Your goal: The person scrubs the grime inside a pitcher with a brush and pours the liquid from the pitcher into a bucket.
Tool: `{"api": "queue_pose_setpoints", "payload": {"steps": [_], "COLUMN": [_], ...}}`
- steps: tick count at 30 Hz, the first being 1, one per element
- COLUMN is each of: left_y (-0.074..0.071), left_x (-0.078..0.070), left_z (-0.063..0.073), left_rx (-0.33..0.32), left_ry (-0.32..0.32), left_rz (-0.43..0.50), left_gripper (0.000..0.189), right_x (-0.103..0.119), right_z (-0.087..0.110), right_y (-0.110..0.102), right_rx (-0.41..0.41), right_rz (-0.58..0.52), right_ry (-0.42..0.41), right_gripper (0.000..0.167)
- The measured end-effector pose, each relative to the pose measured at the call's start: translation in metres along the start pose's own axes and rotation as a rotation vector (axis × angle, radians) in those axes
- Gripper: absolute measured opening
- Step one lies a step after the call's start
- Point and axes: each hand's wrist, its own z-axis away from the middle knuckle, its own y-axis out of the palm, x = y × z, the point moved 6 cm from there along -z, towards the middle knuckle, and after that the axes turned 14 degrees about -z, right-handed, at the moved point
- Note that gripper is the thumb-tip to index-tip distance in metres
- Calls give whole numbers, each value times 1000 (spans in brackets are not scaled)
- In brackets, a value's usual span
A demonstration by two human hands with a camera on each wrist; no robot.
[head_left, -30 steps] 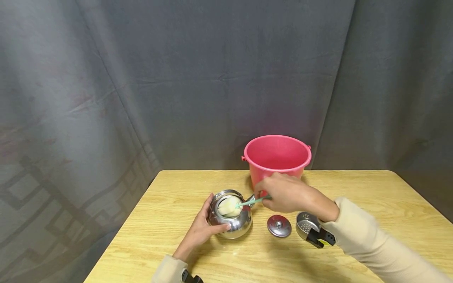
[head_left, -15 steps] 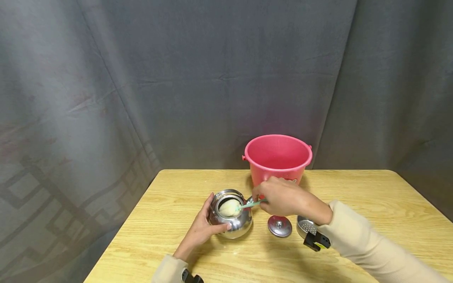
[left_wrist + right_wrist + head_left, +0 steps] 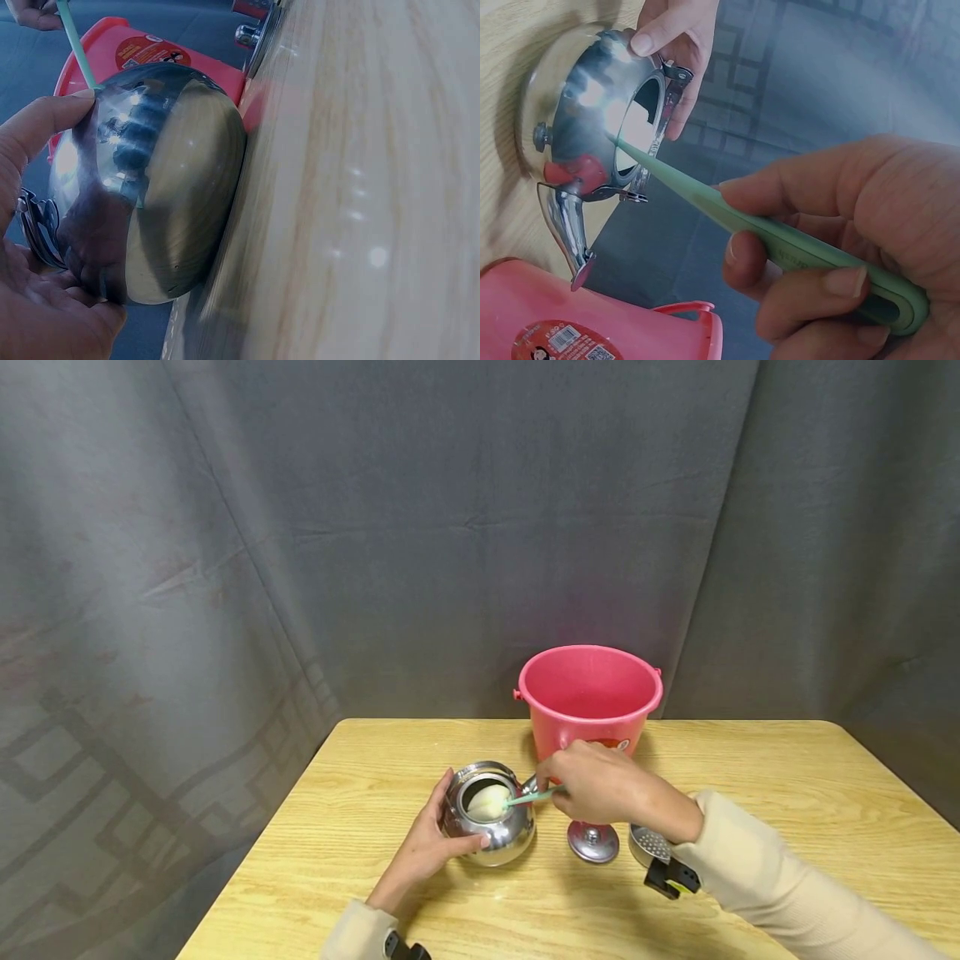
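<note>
A shiny steel teapot with a short spout stands lidless on the table. My left hand grips its left side, thumb at the front and fingers behind. In my right hand is the green handle of a cleaning brush, pinched between thumb and fingers. The brush's pale, rounded head sits in the teapot's round mouth, its lower part hidden inside. From the left wrist view, the teapot's side fills the middle, with the left thumb near its mouth.
A pink bucket stands behind the right hand. Nearer on the wooden table lie a steel lid and a perforated strainer, partly covered by the right wrist. A grey curtain hangs behind.
The brush head has sunk lower into the teapot, showing more of the dark opening. My right hand has shifted slightly left and down. The left hand and teapot stay put.
</note>
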Motion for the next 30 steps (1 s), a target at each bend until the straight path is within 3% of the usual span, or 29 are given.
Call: {"api": "queue_pose_setpoints", "payload": {"steps": [30], "left_y": [0], "left_x": [1], "left_z": [0], "left_rx": [5], "left_ry": [1], "left_rz": [6], "left_gripper": [110], "right_x": [-5], "right_z": [-5], "right_y": [13], "right_rx": [-44], "right_rz": [-9], "right_ry": [-3], "right_gripper": [12]}}
